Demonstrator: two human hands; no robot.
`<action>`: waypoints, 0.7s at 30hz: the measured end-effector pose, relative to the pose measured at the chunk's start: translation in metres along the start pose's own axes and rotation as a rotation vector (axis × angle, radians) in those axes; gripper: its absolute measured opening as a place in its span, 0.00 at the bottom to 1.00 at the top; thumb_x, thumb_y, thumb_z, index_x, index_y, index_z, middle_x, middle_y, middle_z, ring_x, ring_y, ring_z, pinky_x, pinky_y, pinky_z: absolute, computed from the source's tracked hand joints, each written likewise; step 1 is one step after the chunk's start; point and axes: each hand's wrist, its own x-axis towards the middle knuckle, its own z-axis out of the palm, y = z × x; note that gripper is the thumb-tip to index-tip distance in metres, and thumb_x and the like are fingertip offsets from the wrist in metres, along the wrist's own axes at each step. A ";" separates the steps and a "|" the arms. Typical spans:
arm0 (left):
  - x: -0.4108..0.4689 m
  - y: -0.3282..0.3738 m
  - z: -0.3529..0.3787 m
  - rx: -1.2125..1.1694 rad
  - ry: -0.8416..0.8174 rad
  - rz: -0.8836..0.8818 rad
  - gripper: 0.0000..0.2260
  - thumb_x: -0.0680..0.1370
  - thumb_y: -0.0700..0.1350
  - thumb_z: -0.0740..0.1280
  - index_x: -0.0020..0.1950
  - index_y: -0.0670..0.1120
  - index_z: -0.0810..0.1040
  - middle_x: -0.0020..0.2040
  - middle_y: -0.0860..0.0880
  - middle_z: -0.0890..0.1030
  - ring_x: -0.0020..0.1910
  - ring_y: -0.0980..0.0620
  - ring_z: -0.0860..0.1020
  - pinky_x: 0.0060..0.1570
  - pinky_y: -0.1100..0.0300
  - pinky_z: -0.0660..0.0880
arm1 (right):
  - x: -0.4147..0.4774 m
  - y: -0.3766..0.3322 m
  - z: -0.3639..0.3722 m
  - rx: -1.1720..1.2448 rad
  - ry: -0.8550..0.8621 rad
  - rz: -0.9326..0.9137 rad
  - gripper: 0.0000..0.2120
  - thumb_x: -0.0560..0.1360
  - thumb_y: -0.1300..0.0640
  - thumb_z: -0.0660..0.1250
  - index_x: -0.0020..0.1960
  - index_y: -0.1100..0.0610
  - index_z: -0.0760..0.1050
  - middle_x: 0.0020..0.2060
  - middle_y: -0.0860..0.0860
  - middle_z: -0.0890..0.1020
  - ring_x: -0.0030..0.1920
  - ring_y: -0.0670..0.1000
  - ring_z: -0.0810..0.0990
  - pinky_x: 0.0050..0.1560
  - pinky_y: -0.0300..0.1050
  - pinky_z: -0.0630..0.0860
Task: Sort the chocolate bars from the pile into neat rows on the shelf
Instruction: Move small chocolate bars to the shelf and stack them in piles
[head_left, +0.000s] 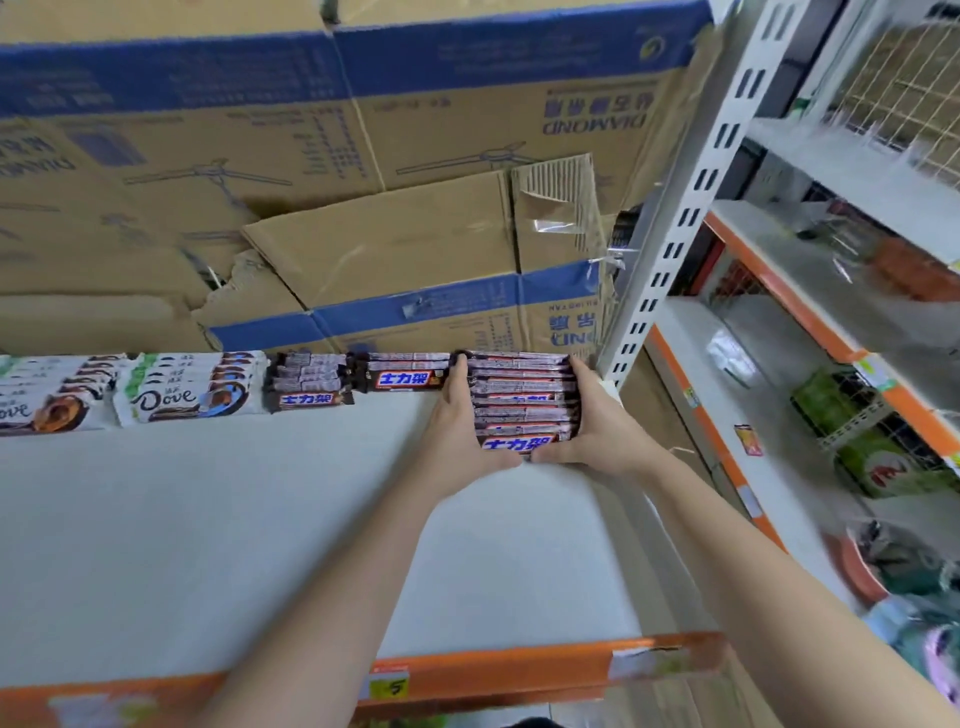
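Note:
A row of several brown Snickers bars (524, 400) lies at the back right of the white shelf (218, 530). My left hand (457, 431) presses its left side and my right hand (597, 421) its right side, squeezing the row between them. Left of it lie two shorter Snickers rows (405, 376) (306, 382). Further left are two rows of white Dove bars (187, 389) (47, 400), all along the shelf's back.
Stacked cardboard boxes (395, 244) stand behind the shelf. A white slotted upright (670, 244) rises at the right corner. The shelf's orange front edge (467, 675) carries price tags. Neighbouring shelves (810, 322) to the right hold other goods.

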 end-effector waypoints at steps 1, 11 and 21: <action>0.001 -0.001 0.002 -0.015 -0.001 -0.008 0.61 0.60 0.51 0.80 0.76 0.50 0.36 0.77 0.50 0.53 0.74 0.53 0.58 0.72 0.54 0.60 | 0.003 0.001 -0.001 0.009 -0.021 -0.006 0.47 0.57 0.55 0.83 0.68 0.49 0.60 0.56 0.36 0.75 0.57 0.35 0.75 0.58 0.34 0.72; 0.006 -0.002 0.009 -0.003 -0.001 -0.036 0.60 0.60 0.56 0.78 0.76 0.51 0.36 0.77 0.52 0.55 0.73 0.55 0.59 0.70 0.49 0.63 | 0.010 0.011 -0.010 0.093 -0.070 -0.058 0.43 0.58 0.57 0.82 0.64 0.45 0.62 0.54 0.33 0.76 0.53 0.33 0.76 0.49 0.23 0.70; 0.013 -0.015 -0.046 0.633 0.486 0.025 0.19 0.76 0.48 0.65 0.65 0.44 0.71 0.64 0.43 0.71 0.62 0.41 0.71 0.62 0.48 0.67 | 0.010 0.009 -0.006 0.129 -0.064 -0.081 0.43 0.59 0.60 0.82 0.67 0.48 0.63 0.57 0.42 0.79 0.57 0.44 0.79 0.58 0.43 0.77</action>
